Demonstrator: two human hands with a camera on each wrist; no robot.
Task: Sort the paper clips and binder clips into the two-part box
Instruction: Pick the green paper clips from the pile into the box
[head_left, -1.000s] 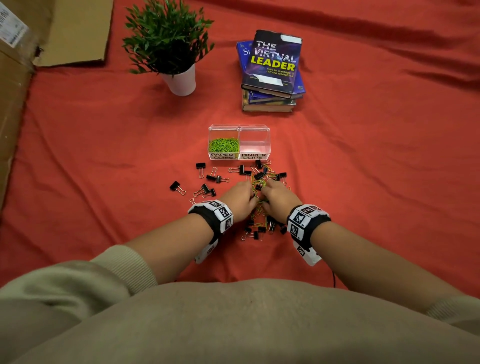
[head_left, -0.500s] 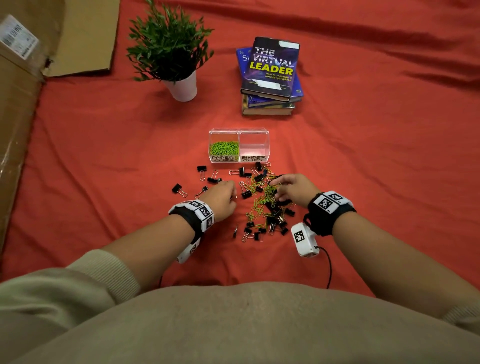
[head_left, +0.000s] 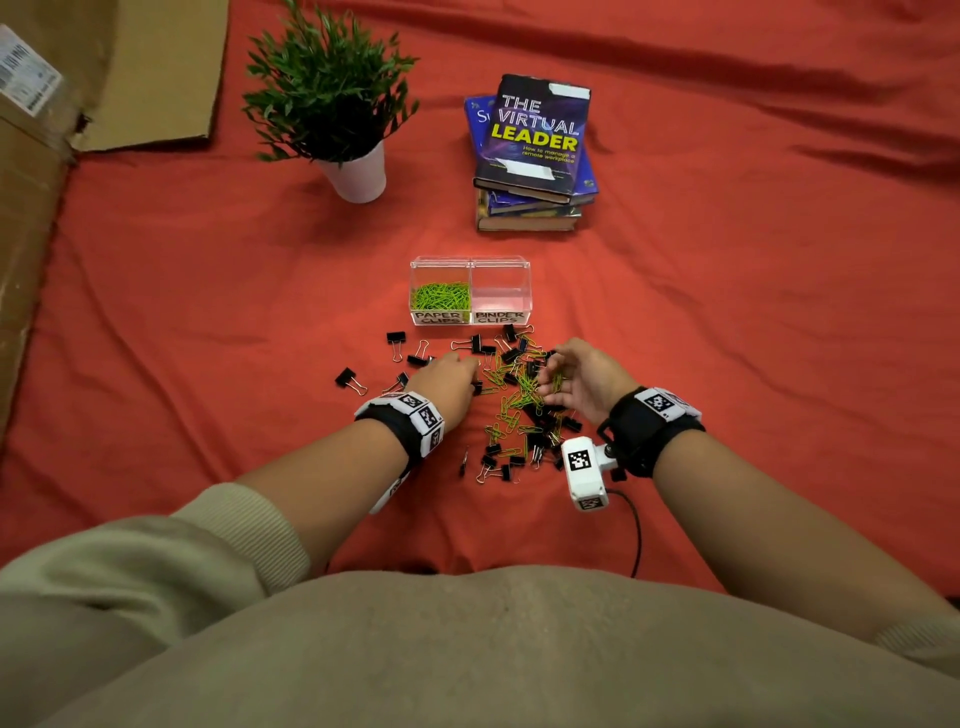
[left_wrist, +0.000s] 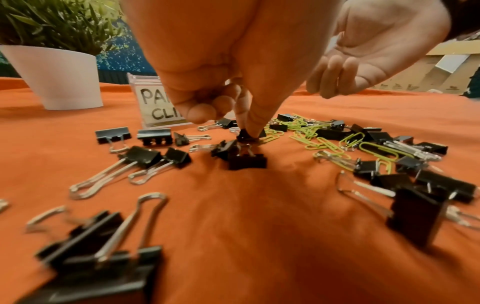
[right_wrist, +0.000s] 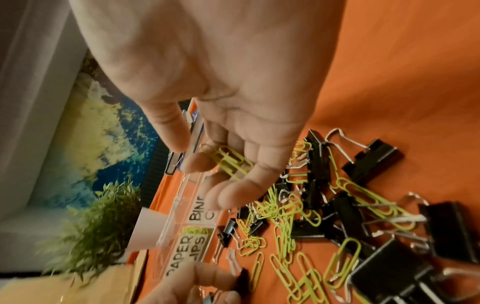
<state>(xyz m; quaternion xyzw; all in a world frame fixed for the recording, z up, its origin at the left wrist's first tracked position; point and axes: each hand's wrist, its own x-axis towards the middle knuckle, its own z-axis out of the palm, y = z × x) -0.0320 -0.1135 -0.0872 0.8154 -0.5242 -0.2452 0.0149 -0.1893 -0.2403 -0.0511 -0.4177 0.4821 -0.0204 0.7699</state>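
A clear two-part box (head_left: 525, 291) stands on the red cloth; its left part, labelled PAPER CLIPS, holds green paper clips (head_left: 441, 296), and the right part, labelled BINDER CLIPS, looks empty. In front lies a mixed pile of black binder clips (head_left: 535, 415) and green paper clips (head_left: 511, 400). My left hand (head_left: 474, 368) reaches down at the pile's left edge and pinches a black binder clip (left_wrist: 250, 134) on the cloth. My right hand (head_left: 553, 378) hovers over the pile, palm turned up, fingers curled under a few green paper clips (right_wrist: 233, 162).
A potted plant (head_left: 356, 171) and a stack of books (head_left: 532, 156) stand behind the box. Cardboard (head_left: 31, 208) lies along the left edge. Loose binder clips (head_left: 350, 379) are scattered left of the pile. A cable (head_left: 636, 535) trails from the right wrist camera.
Both hands were together in the pile; they parted. My right hand has turned palm up with paper clips in it. My left hand has reached onto a binder clip.
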